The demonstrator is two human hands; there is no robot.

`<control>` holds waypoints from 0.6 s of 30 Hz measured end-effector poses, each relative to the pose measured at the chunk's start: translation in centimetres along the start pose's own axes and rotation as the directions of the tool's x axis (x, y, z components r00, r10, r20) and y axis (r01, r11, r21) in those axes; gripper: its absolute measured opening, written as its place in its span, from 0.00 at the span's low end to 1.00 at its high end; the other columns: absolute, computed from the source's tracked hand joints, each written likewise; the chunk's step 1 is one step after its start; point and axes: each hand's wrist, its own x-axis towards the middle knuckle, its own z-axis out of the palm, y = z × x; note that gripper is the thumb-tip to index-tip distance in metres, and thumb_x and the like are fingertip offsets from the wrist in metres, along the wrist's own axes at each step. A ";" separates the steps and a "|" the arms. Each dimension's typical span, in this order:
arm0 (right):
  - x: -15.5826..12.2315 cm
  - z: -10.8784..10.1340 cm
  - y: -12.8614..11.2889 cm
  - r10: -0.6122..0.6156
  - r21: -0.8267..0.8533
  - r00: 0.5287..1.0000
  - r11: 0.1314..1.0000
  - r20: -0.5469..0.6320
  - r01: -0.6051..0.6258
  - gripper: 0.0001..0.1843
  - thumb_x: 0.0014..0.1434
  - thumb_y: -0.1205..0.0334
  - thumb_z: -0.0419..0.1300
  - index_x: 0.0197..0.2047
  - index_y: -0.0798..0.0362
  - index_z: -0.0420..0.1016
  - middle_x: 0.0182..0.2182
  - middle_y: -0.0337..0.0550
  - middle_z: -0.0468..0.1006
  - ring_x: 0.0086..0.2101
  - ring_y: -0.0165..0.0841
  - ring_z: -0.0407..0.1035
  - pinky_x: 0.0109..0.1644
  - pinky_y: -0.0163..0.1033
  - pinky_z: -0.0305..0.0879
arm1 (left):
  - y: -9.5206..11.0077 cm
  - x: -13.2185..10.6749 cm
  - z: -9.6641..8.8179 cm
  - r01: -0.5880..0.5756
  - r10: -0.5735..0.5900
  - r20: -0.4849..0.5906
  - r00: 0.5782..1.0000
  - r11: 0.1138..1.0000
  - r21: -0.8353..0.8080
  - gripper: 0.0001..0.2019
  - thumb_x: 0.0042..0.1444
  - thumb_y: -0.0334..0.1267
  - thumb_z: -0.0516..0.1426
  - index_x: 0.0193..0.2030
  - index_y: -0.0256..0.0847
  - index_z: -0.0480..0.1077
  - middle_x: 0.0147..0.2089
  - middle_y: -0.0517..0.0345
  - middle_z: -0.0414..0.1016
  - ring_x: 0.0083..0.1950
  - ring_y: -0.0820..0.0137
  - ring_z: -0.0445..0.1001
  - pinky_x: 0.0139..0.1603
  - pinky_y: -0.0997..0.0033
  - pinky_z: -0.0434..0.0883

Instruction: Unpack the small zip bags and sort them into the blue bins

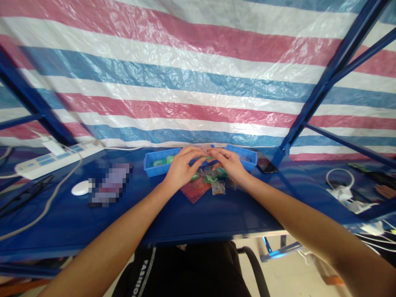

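Observation:
My left hand (182,167) and my right hand (229,164) meet above a pile at the middle of the table, fingers bent and pinched toward each other. Between the fingertips shows a small green piece (204,157), partly hidden; its exact kind cannot be made out. Under the hands lie a reddish see-through plastic bag (194,193), a small clear packet (218,188) and several green parts (210,178). Behind the left hand stands a blue bin (154,168) with green items inside. Another blue bin (251,161) is behind the right hand, and a third is mostly covered by the fingers.
A dark phone (267,162) lies right of the bins. Further left are a white mouse-like object (81,188), a pixelated purple item (111,183) and a white power strip (58,160) with cables. White cables and a charger (342,192) sit at right. Blue posts frame a striped sheet (192,82).

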 end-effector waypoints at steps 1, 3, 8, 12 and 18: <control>-0.1 0.0 -0.1 -0.011 -0.039 1.000 0.999 0.006 0.012 0.24 0.59 0.39 0.72 0.46 0.51 0.85 0.40 0.45 0.85 0.36 0.36 0.78 0.32 0.36 0.74 | 0.0 0.0 0.0 0.016 -0.016 -0.009 1.000 1.000 0.000 0.10 0.72 0.41 0.59 0.53 0.45 0.81 0.53 0.51 0.83 0.56 0.61 0.80 0.61 0.57 0.76; -0.2 -0.1 -0.3 -0.019 -0.103 0.999 0.994 0.037 0.023 0.25 0.58 0.40 0.73 0.47 0.52 0.85 0.33 0.42 0.84 0.28 0.32 0.74 0.29 0.36 0.71 | 0.0 0.0 0.1 0.063 -0.063 -0.009 0.998 0.998 -0.015 0.11 0.72 0.43 0.59 0.51 0.44 0.81 0.51 0.51 0.84 0.51 0.61 0.82 0.55 0.59 0.78; -0.3 0.0 0.0 0.006 -0.099 0.992 0.995 0.130 0.007 0.24 0.54 0.43 0.76 0.46 0.51 0.82 0.26 0.37 0.81 0.22 0.29 0.69 0.26 0.35 0.67 | 0.0 -0.2 0.5 0.196 -0.196 0.015 0.980 0.967 -0.162 0.16 0.70 0.47 0.61 0.59 0.44 0.77 0.52 0.51 0.85 0.48 0.61 0.85 0.50 0.60 0.82; 0.1 -0.1 0.8 0.007 -0.003 0.999 1.000 0.051 -0.007 0.26 0.53 0.46 0.78 0.47 0.51 0.79 0.27 0.35 0.80 0.23 0.29 0.71 0.26 0.33 0.67 | 0.4 -0.1 0.3 0.165 -0.168 -0.005 0.986 0.974 -0.158 0.21 0.69 0.46 0.63 0.66 0.45 0.72 0.58 0.48 0.80 0.55 0.59 0.82 0.51 0.60 0.83; 0.4 -0.8 1.2 0.043 0.082 0.999 0.996 -0.013 -0.042 0.31 0.53 0.45 0.76 0.55 0.49 0.75 0.24 0.32 0.78 0.22 0.29 0.70 0.25 0.33 0.68 | 0.5 -0.2 0.3 -0.106 0.098 0.108 0.989 0.992 0.072 0.22 0.65 0.36 0.65 0.65 0.49 0.73 0.71 0.47 0.68 0.72 0.53 0.68 0.72 0.45 0.70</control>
